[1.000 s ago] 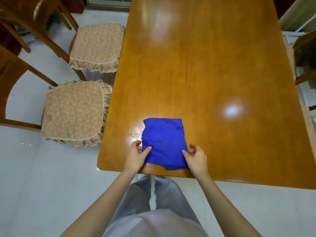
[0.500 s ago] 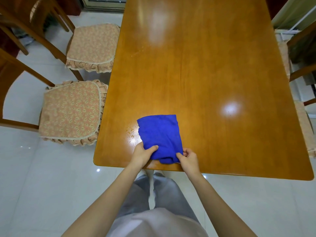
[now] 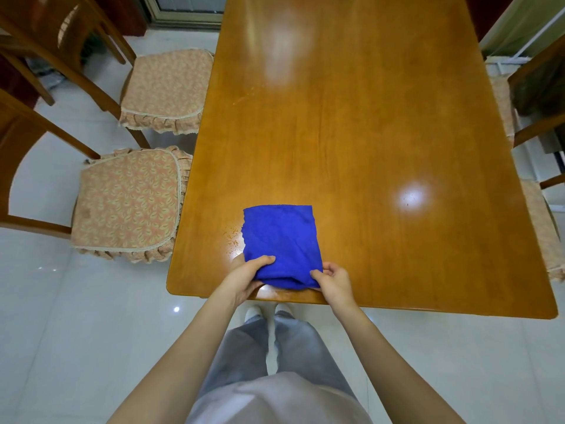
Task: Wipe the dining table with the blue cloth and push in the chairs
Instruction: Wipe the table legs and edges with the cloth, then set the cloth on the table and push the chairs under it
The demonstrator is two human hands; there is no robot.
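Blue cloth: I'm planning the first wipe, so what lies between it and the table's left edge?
Small crumbs beside the blue cloth, otherwise bare table; head view.

Glossy white tiled floor [image 3: 61, 332] — pale metal frame [image 3: 183, 21] at the far end.

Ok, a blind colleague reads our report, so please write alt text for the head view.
A person's left hand and right hand grip the near edge of a folded blue cloth lying on a wooden dining table. On its left, a near chair and a far chair stand pulled out.
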